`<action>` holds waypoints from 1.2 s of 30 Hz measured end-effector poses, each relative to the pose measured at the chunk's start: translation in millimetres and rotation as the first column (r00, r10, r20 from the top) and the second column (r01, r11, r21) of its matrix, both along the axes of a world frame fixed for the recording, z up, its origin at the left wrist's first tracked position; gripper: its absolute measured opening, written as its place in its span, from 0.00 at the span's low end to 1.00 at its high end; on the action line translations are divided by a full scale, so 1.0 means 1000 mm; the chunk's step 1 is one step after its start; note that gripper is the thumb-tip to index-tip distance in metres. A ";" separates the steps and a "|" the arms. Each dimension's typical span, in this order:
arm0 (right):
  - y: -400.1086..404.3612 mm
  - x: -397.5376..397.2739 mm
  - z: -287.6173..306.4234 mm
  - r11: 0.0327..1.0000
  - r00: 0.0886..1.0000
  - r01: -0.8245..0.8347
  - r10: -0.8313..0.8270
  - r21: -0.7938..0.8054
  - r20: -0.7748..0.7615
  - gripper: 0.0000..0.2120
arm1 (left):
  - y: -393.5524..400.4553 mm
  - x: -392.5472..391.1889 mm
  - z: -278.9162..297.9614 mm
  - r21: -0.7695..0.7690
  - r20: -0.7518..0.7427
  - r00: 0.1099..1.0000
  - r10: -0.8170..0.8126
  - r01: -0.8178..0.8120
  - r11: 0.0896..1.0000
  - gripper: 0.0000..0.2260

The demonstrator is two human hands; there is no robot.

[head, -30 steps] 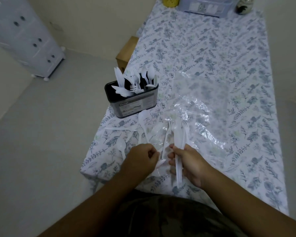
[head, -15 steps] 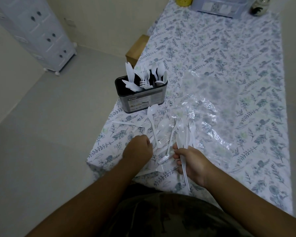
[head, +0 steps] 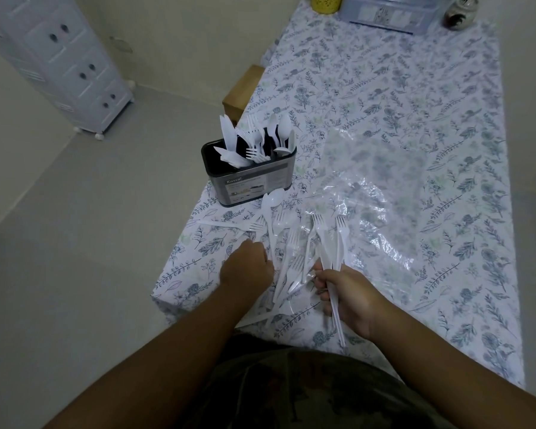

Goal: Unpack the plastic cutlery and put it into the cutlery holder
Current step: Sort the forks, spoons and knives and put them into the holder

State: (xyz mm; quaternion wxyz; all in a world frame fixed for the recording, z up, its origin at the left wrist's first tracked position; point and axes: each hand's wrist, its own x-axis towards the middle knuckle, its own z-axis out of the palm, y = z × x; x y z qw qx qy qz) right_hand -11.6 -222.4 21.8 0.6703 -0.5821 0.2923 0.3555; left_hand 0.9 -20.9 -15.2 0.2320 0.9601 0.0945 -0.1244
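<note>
Gathering step: right hand (head: 350,292) gripped several forks (head: 328,239); left hand (head: 248,266) curled over loose cutlery, hold unclear. Next: carry to holder (head: 249,178), far left.

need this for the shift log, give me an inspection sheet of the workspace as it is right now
surface: table under a floral cloth, with a clear plastic bag spread flat on it
job's things: cutlery holder upright near the table's left edge, already holding white cutlery; loose forks and spoons lie on the cloth in front of it
clutter: yellow container, clear box and small dark jar at the far end
grippers: left hand curled over the loose pile, what it holds is hidden; right hand grips a bundle of forks
cables: nothing seen
surroundings: white drawer cabinet on the floor to the left, wooden piece beside the table
</note>
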 end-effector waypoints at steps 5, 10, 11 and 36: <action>0.000 0.001 -0.001 1.000 1.000 -0.001 0.001 -0.004 0.008 0.07 | 0.005 0.003 0.002 0.013 0.012 0.999 0.030 -0.030 0.999 0.05; 0.001 -0.001 0.000 1.000 1.000 0.002 -0.002 -0.013 0.008 0.07 | 0.014 0.005 0.002 -0.019 0.073 0.996 0.054 -0.052 0.998 0.10; 0.001 -0.001 0.000 1.000 1.000 0.001 -0.001 -0.015 0.008 0.07 | 0.015 0.007 0.002 -0.016 0.070 0.997 0.045 -0.044 0.999 0.11; 0.002 -0.002 0.004 0.999 1.000 0.027 -0.027 -0.020 0.001 0.08 | -0.024 -0.013 0.006 0.047 -0.080 0.993 -0.089 0.093 0.995 0.12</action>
